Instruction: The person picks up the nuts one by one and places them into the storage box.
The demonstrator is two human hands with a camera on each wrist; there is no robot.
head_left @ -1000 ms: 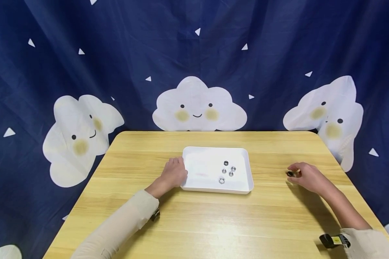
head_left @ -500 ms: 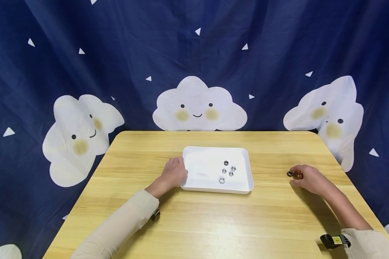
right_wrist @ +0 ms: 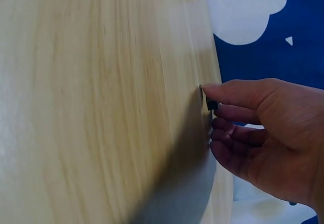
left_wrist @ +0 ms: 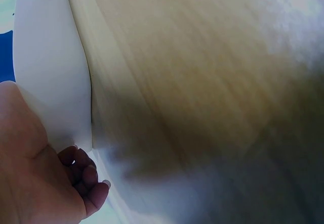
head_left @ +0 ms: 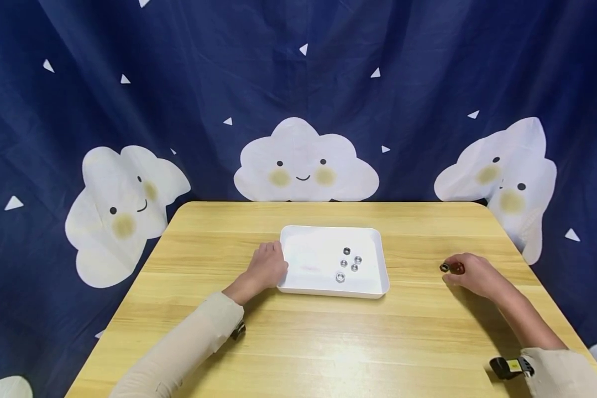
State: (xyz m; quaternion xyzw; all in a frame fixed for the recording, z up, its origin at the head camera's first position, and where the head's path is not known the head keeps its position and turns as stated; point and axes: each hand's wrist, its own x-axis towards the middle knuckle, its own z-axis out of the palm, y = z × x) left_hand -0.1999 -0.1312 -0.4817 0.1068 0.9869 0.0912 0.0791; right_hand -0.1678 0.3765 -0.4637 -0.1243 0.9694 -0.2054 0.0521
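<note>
In the head view my left hand (head_left: 268,266) grips the left end of a white tray (head_left: 303,290), thumb over its rim. The left wrist view shows that hand's curled fingers (left_wrist: 91,183) beside the tray wall (left_wrist: 53,57). Inside the tray sit a dark nut (head_left: 346,251), a larger silver nut (head_left: 340,277) and several small silver nuts (head_left: 355,267). At the right, my right hand (head_left: 477,275) is at a black nut (head_left: 444,267), thumb and forefinger spread on either side of it. From the right wrist, the black nut (right_wrist: 212,104) appears by the thumb tip; contact is unclear.
Bare wood of the table (head_left: 328,342) shows between the tray and the right hand and along the front. Behind the far table edge hangs a dark blue curtain (head_left: 408,99) with white clouds. A black device (head_left: 507,367) is strapped at the right sleeve.
My right hand's thumb and forefinger have drawn back slightly to the right of the black nut, which stays about where it was. Left hand and tray look unmoved.
</note>
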